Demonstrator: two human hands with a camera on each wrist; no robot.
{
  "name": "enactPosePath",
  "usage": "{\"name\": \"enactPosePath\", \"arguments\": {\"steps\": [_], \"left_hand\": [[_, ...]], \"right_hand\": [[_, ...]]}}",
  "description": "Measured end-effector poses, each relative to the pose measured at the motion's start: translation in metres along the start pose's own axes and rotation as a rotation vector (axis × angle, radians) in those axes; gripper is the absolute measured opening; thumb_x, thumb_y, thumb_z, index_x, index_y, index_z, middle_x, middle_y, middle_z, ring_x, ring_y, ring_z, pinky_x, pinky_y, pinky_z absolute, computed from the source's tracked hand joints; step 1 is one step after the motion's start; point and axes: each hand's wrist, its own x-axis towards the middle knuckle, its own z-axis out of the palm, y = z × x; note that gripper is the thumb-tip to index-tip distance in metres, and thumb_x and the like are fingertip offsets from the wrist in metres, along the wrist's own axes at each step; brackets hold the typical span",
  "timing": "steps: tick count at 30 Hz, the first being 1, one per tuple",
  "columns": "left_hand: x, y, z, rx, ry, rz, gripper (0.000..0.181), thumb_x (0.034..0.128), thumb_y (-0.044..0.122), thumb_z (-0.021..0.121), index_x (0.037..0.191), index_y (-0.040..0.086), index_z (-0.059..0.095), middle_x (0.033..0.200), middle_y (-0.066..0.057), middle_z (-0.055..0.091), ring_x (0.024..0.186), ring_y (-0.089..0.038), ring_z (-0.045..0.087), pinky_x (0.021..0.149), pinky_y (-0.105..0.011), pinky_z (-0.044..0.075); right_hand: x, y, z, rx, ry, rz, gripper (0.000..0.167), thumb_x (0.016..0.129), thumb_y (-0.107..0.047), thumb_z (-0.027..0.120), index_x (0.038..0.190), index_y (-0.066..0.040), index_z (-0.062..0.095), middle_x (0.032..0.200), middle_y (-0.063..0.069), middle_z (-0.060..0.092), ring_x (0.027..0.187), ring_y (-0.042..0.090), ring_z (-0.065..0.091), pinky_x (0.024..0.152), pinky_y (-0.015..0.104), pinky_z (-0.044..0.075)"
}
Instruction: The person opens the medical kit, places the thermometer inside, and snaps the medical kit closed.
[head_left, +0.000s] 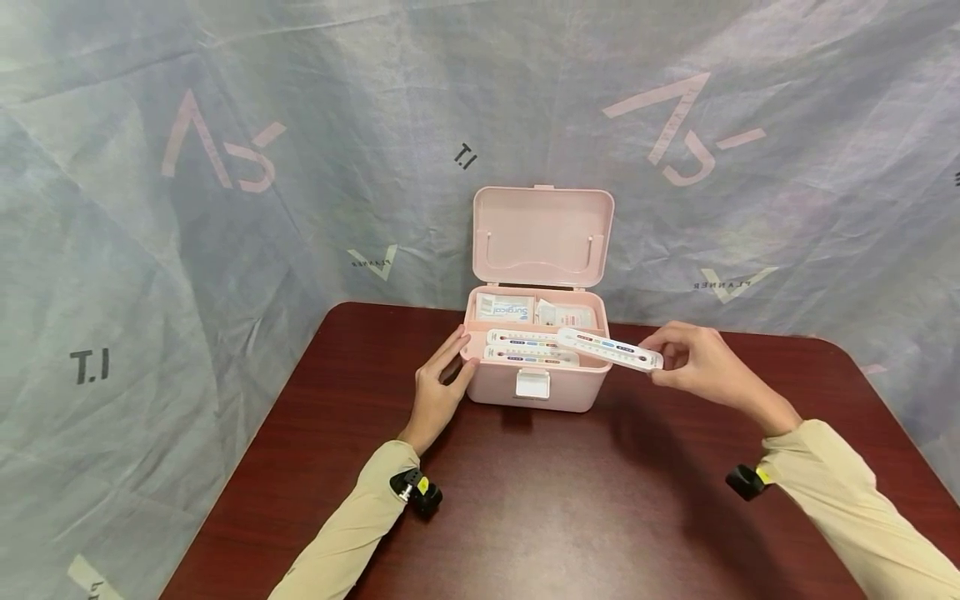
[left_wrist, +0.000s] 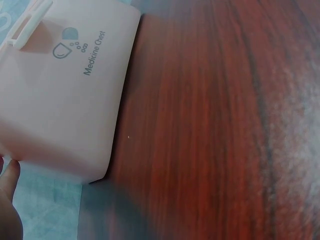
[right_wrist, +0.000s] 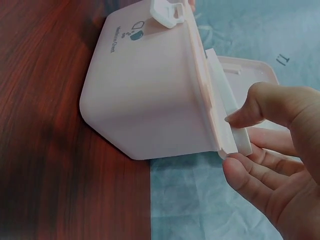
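Note:
A pink medicine chest (head_left: pixel 487 390) stands on the table with its lid (head_left: pixel 543 233) raised. My right hand (head_left: pixel 693 367) pinches the right end of a white thermometer (head_left: pixel 609 348) between thumb and fingers. That thermometer slants over the chest's right rim, its left end above the tray. Two similar thermometers, an upper one (head_left: pixel 517 338) and a lower one (head_left: pixel 528 357), lie in the front of the tray. My left hand (head_left: pixel 438 392) touches the chest's left rim with fairly straight fingers; only part of its thumb (left_wrist: pixel 10 180) shows in the left wrist view.
Behind the thermometers, the tray holds a packet marked Surgical (head_left: pixel 504 308) and another white packet (head_left: pixel 566 316). A white latch (head_left: pixel 532 383) hangs at the chest's front. The dark red-brown table (head_left: pixel 570 492) meets a grey printed cloth (head_left: pixel 360 150) behind it.

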Motion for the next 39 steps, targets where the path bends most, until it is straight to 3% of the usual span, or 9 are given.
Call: {"name": "enactPosePath", "arguments": {"steps": [34,39], "left_hand": [[0.001,0.002,0.002,-0.012,0.013,-0.007,0.038,0.0855,-0.005,0.065,0.121,-0.014,0.057,0.134,-0.029,0.048,0.122,-0.041,0.047,0.089,-0.058,0.043],[0.0,0.002,0.001,-0.016,0.003,-0.021,0.038,0.0859,-0.005,0.065,0.122,-0.013,0.056,0.135,-0.028,0.047,0.123,-0.04,0.047,0.09,-0.053,0.045]], "right_hand": [[0.042,-0.01,0.018,0.041,-0.094,0.025,0.028,0.067,0.002,0.076,0.095,-0.005,0.072,0.076,0.004,0.062,0.064,0.015,0.057,0.057,0.025,0.049],[0.047,-0.011,0.021,0.022,-0.102,0.011,0.03,0.066,0.001,0.077,0.095,-0.003,0.071,0.075,0.005,0.062,0.063,0.015,0.057,0.057,0.025,0.05]]}}
